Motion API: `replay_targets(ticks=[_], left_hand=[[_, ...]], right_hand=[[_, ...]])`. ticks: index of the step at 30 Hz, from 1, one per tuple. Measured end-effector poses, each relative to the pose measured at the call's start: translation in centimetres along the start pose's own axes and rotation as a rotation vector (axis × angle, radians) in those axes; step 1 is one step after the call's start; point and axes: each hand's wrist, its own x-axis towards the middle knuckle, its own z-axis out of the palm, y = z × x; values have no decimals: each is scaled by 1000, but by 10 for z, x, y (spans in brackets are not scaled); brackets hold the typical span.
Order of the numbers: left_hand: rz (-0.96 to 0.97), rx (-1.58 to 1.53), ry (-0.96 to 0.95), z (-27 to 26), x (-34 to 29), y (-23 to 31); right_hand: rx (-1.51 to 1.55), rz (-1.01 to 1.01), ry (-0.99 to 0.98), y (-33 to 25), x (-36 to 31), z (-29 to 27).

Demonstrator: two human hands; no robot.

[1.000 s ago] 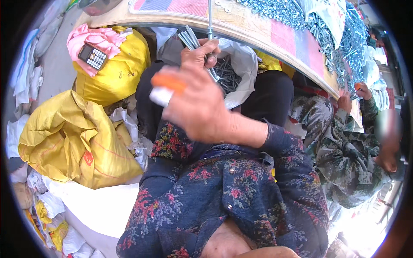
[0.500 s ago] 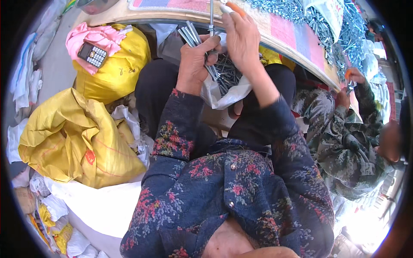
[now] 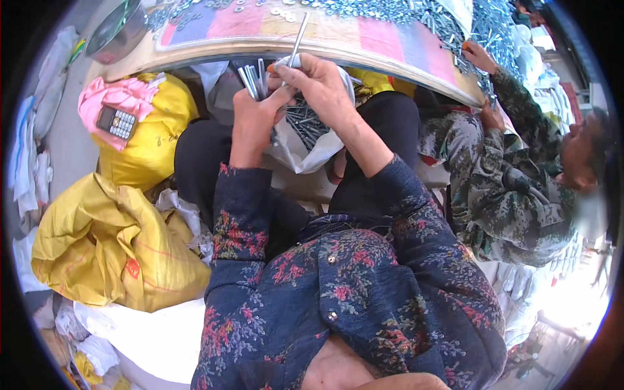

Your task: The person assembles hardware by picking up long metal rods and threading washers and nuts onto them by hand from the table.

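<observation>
Over the white bag [image 3: 311,158] between the person's knees, in the head view, both hands were held close together, just short of the table [image 3: 227,50]. The right hand [image 3: 322,88] pinched one long rod [image 3: 298,40] near its lower end, thumb against fingers, an orange cover [image 3: 271,67] showing on one finger. The rod's long axis ran away from the person and leaned slightly right, its far end showing against the striped mat [image 3: 383,36]. The left hand [image 3: 253,120], just to the left, was closed around a bundle [image 3: 250,78] of shorter rods whose ends stuck out above the fist, leaning a little left. So the long rod lay to the right of the bundle, its lower end between the two hands, with the right hand nearer to it. Whether the left fingertips also touched that lower end could not be told. Dark screws [image 3: 303,130] lay in the bag below.
</observation>
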Motion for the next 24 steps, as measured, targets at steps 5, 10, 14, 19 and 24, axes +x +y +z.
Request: replay_targets(ticks=[5,10,14,19,24], left_hand=[[-50,217,77,-24,11,8],[-160,193,-178,-2,11,-14],[-203,32,-267,19,12,-19],[-296,-334,-207,52,9,-20],[-401,-197,-419,41,29,-56]], right_hand=[[-932,-154,167,7,-10,-36],[-289,-33,20,5,-13,-30],[-83,90,-65,8,-12,-40],[232,307,51,5,-9,-69],[-302,88,331,27,15,-146]])
